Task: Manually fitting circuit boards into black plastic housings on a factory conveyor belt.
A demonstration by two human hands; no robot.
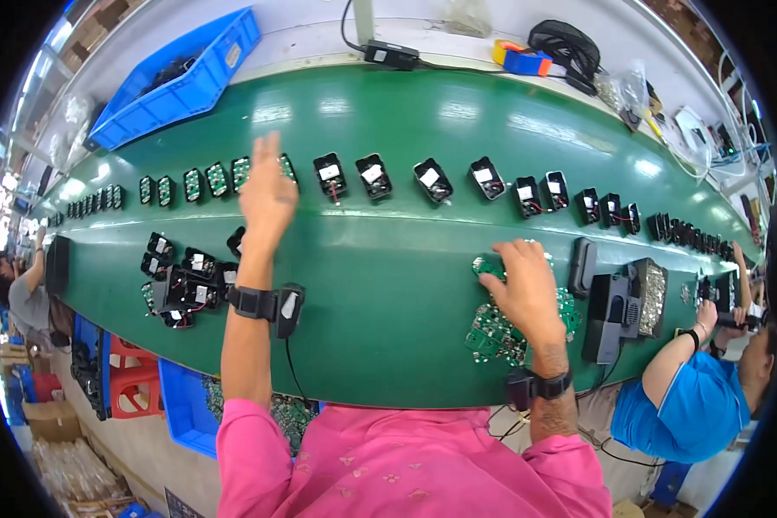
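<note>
**Right hand at the loose boards, left hand over the row**

Close to the near edge of the green workbench, right of its middle, green circuit boards lie heaped. The right hand is over their far side, thumb apart from bent fingers with a board showing between; whether it grips one cannot be told. A black box-shaped device stands just right of the heap. Toward the left, black cases are clustered. Farther in, a row of open cases runs across the workbench, those at left showing green boards. The left hand is above this row, two fingers straight toward the far edge; its underside is hidden, so any hold cannot be told. A blue tray lies along the far edge, left.
</note>
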